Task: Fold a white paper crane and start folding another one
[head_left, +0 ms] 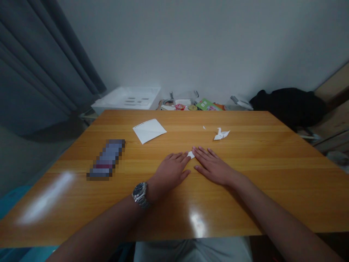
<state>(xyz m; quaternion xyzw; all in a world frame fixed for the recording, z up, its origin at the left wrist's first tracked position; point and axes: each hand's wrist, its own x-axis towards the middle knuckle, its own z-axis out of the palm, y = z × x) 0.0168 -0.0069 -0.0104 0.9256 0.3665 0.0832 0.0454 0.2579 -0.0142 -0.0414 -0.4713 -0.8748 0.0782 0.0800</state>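
A small white piece of folded paper [191,155] lies flat on the wooden table, mostly covered by my fingers. From the left, my left hand [172,170] rests its fingertips on the paper's edge, fingers stretched out and thumb apart. My right hand [213,165] lies flat on the other side, its fingertips touching the paper's right edge. Neither hand grips the paper. Beyond my right hand stands a white paper crane [221,134], with a tiny paper scrap [204,127] to its left. A sheet of notebook paper [149,130] with a perforated edge lies farther back on the left.
A blurred-out phone-shaped object [107,159] lies on the left of the table [272,153]. Behind the far edge are a white plastic tray [128,98], a green booklet [208,105] and a dark bag [289,107]. A grey curtain [40,58] hangs at left.
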